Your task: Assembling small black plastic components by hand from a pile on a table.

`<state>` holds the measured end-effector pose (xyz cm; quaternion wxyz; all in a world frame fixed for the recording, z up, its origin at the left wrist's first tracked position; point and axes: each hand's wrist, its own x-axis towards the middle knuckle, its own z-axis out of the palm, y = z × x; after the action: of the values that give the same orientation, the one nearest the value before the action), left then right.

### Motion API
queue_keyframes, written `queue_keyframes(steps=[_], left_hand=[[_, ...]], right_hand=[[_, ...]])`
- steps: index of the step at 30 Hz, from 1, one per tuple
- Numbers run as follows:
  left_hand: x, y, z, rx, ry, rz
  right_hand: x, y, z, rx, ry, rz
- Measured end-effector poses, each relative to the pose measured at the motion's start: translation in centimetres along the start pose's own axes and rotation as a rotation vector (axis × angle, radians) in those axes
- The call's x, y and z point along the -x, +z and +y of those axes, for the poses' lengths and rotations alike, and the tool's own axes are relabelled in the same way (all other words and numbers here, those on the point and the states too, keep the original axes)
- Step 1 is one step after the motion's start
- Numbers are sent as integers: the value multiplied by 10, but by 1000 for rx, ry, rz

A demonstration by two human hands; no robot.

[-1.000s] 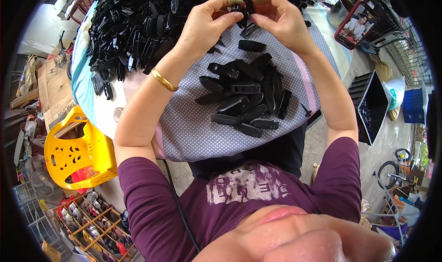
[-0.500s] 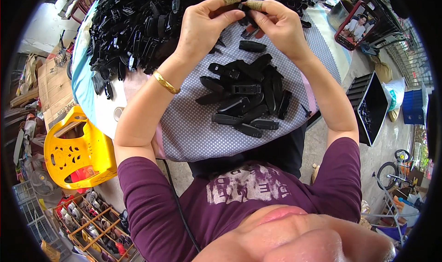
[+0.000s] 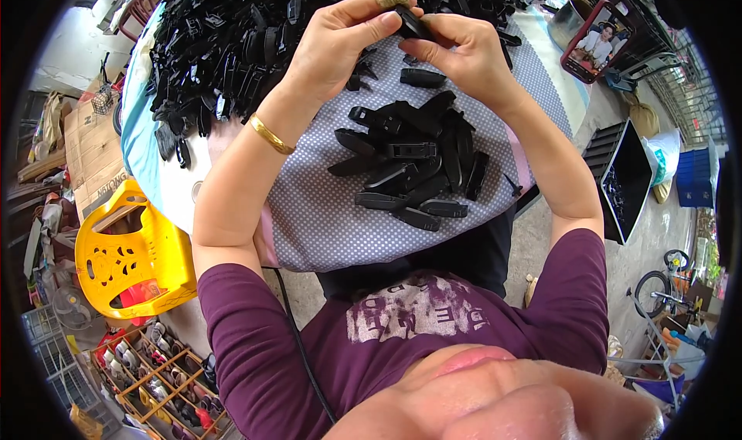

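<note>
Over the counter [image 3: 533, 65], the left hand [image 3: 338, 44] and right hand [image 3: 473, 54], fingers nearly closed, pinch a black piece [image 3: 416, 26], now tilted into clearer view; handling seems unfinished.

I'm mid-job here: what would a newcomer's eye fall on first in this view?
Probably the big heap of black pieces across the top, with a smaller pile nearer the person on the spotted cloth. Then, at top centre, the left hand holding a single black piece, the right hand beside it. The bright yellow chair stands out at left.
</note>
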<state>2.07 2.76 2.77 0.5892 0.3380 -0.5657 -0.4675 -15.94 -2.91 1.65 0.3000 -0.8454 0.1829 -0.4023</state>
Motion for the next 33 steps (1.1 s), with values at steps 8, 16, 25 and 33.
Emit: queue_keyframes(steps=[8, 16, 25, 33], left_hand=[[2, -3, 0, -41, 83, -16], [15, 20, 36, -690, -115, -341], [15, -7, 8, -1681, 72, -74], [1, -11, 6, -973, 98, 57]], right_hand=[[-2, 4, 2, 148, -125, 47], [-7, -16, 46, 488, -212, -319], [-2, -1, 24, 529, -205, -179], [-6, 7, 14, 115, -291, 33]])
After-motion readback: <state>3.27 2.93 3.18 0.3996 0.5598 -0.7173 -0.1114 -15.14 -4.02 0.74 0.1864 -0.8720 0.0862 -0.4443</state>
